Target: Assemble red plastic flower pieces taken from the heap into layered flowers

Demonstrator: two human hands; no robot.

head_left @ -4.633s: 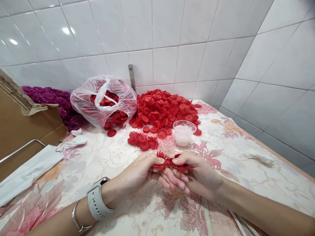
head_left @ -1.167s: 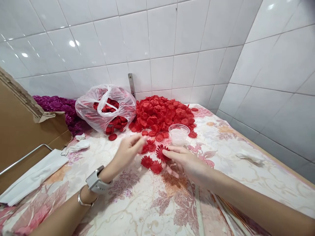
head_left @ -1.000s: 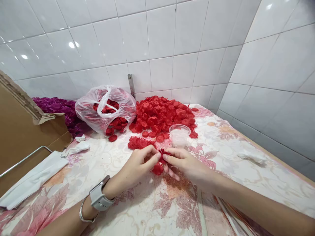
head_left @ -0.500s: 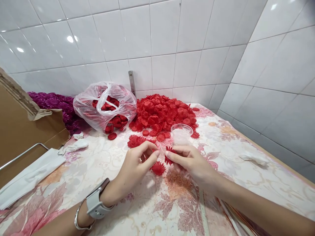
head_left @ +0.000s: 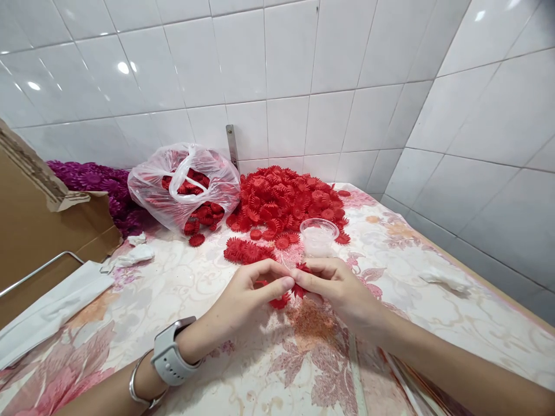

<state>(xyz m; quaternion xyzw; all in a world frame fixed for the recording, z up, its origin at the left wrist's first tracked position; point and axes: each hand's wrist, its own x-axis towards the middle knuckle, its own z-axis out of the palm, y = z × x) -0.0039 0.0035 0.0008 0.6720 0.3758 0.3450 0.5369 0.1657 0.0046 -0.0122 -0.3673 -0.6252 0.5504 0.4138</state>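
My right hand [head_left: 342,292] pinches a small red artificial flower [head_left: 298,290] between thumb and fingers. My left hand [head_left: 249,292], with a grey watch [head_left: 170,353] on its wrist, is closed in a pinch right against that flower. A thin pale strand [head_left: 285,263] shows just above the fingertips; what the left fingertips grip is hidden. Another red flower [head_left: 280,301] lies on the table beneath the left thumb, partly covered. Beyond the left hand is a row of red flowers [head_left: 247,251] pressed together. A clear round plastic tub [head_left: 318,238] with whitish contents stands behind the right hand.
Against the tiled wall rises a heap of red flowers [head_left: 290,199]. Left of it sit a tied plastic bag [head_left: 150,188] of red flowers and a purple flower pile [head_left: 93,179]. A cardboard box [head_left: 43,231] stands far left. Crumpled white film [head_left: 446,280] lies right.
My left hand has moved right, so its fingertips now meet the flower in my right hand. The flower on the table is now more covered by the left thumb.
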